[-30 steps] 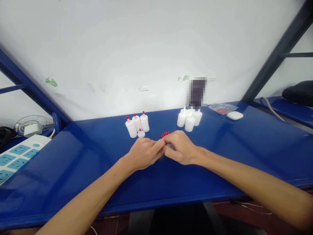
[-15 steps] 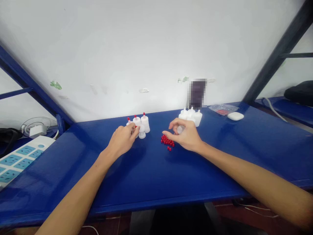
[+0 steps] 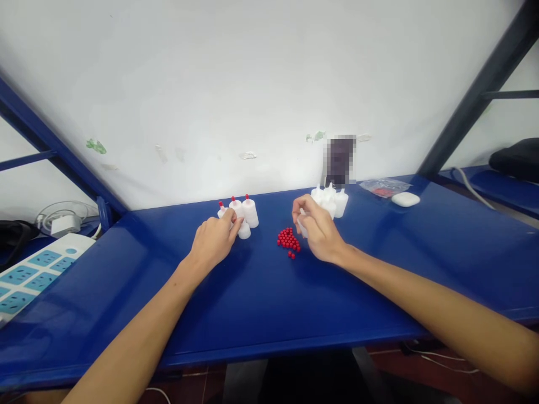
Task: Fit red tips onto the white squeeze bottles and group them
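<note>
My left hand (image 3: 215, 240) rests on the blue table (image 3: 261, 303) with its fingers closed on a small white bottle at the group of red-capped white bottles (image 3: 242, 212). My right hand (image 3: 318, 230) is curled around an uncapped white bottle (image 3: 302, 224) lifted a little off the table. A heap of small red caps (image 3: 288, 240) lies between my hands, just left of my right hand. More uncapped white bottles (image 3: 332, 200) stand behind my right hand, by the wall.
A white power strip (image 3: 29, 275) with blue sockets lies at the far left, with cables behind it. A clear plastic bag (image 3: 381, 187) and a white earbud case (image 3: 405, 199) sit at the back right. Dark shelf struts slant on both sides.
My hands, joined at the centre a second ago, have parted. The left went to the capped bottles; the right picked up an uncapped bottle and drew it towards the red caps.
</note>
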`<state>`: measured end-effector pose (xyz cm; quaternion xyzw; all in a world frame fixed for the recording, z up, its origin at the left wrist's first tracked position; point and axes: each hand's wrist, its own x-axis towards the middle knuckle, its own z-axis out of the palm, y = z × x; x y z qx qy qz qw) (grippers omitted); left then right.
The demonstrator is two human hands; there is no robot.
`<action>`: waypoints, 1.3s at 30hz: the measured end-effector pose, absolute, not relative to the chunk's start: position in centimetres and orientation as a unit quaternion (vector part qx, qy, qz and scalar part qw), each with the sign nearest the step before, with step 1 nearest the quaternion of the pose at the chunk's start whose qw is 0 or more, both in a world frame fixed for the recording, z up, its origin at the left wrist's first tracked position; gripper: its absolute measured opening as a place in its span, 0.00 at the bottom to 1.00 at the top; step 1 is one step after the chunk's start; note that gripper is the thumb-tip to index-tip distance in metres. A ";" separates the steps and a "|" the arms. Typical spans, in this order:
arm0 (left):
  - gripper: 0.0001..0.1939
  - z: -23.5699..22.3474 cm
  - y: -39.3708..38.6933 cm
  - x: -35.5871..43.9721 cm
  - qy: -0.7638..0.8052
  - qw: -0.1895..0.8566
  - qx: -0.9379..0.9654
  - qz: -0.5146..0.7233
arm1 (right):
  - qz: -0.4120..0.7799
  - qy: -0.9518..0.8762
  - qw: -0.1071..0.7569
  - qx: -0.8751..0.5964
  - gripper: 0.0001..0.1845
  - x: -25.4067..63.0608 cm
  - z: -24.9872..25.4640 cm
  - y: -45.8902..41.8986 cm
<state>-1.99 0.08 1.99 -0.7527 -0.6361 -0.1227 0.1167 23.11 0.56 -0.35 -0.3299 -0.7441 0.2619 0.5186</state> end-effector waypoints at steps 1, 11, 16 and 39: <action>0.16 1.9 0.0 -2.0 -0.625 0.111 -0.758 -0.148 | 0.246 -0.753 0.508 -0.339 0.07 23.0 -0.2 0.5; 0.03 0.6 -3.1 2.5 -0.270 -0.011 -0.831 -0.486 | 0.223 -0.847 0.415 -0.247 0.08 22.5 0.5 -1.1; 0.06 0.1 -3.3 2.8 -0.220 -0.032 -0.852 -0.474 | 0.294 -0.866 0.367 -0.170 0.11 22.8 0.3 -1.0; 0.09 1.1 -2.1 0.8 -0.429 -0.113 -0.714 -0.542 | 0.331 -0.783 0.443 -0.284 0.18 22.8 0.7 -0.7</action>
